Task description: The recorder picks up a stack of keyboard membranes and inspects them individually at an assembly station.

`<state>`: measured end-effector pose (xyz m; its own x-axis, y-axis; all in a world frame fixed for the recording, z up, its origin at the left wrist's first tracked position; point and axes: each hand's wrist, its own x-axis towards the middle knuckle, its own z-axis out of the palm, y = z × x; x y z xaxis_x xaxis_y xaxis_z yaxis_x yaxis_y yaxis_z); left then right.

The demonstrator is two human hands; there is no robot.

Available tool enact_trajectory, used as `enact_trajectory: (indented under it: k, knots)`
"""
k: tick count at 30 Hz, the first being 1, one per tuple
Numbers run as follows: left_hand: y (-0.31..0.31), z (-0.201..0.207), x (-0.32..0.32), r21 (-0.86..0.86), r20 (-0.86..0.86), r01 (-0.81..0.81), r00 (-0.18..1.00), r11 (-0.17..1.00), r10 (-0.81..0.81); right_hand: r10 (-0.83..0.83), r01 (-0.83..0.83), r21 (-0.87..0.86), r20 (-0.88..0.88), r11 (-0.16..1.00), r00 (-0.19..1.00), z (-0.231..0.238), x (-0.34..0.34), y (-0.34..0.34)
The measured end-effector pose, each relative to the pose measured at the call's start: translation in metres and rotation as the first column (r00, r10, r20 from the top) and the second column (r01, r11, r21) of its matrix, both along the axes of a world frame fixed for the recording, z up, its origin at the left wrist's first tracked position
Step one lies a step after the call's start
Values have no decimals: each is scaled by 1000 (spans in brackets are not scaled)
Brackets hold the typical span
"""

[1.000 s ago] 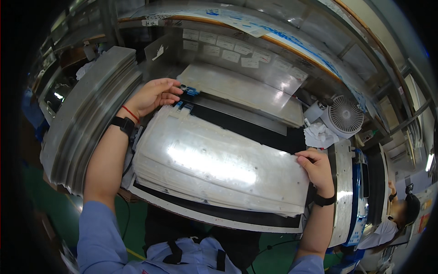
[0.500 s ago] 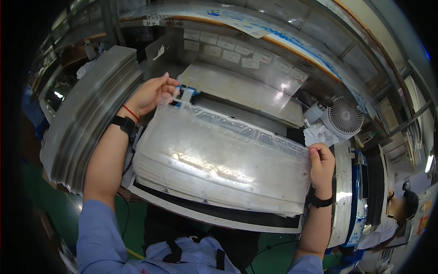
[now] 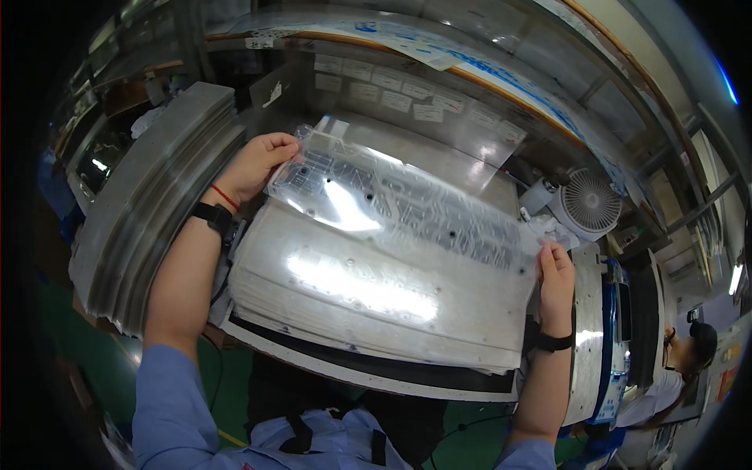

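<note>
Over the far part of the plate stack (image 3: 376, 329), you hold a clear patterned film (image 3: 411, 210), its left end pinched between thumb and fingers of your left hand (image 3: 262, 166), its right end likewise pinched by your right hand (image 3: 555, 274); contact with the plates cannot be confirmed. Beneath the stack lies a black pad (image 3: 454, 377) on a white-edged bench (image 3: 439, 392), with green floor (image 3: 239, 407) below. Left of the stack stands a grey plate pile (image 3: 168, 168); beyond it, paper labels (image 3: 387, 77); beyond its right end, a white fan (image 3: 587, 201); farther right, another person (image 3: 658, 399).
</note>
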<state>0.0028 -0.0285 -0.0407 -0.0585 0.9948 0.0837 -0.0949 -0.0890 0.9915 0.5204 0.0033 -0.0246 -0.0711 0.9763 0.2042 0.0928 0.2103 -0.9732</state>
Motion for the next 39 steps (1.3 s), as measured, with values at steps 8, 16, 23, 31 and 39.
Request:
enact_trajectory:
  k: [8, 16, 23, 31, 39]
  knots:
    - [-4, 9, 6, 14, 4, -68, 998, 998, 68, -58, 57, 21, 70, 998, 996, -4, 8, 2]
    - [-11, 19, 14, 57, 216, -53, 976, 997, 40, -47, 59, 60, -193, 996, 980, 0, 7, -3]
    - [-5, 14, 18, -77, -139, -41, 990, 996, 30, -38, 56, 156, -116, 986, 993, 2, -3, -3]
    - [3, 0, -2, -52, 0, 14, 1000, 999, -14, 16, -5, 127, -84, 992, 996, 1, -1, -2]
    - [3, -4, -3, -120, -123, -19, 992, 993, 4, -14, 22, 156, -55, 987, 998, 3, 0, -4]
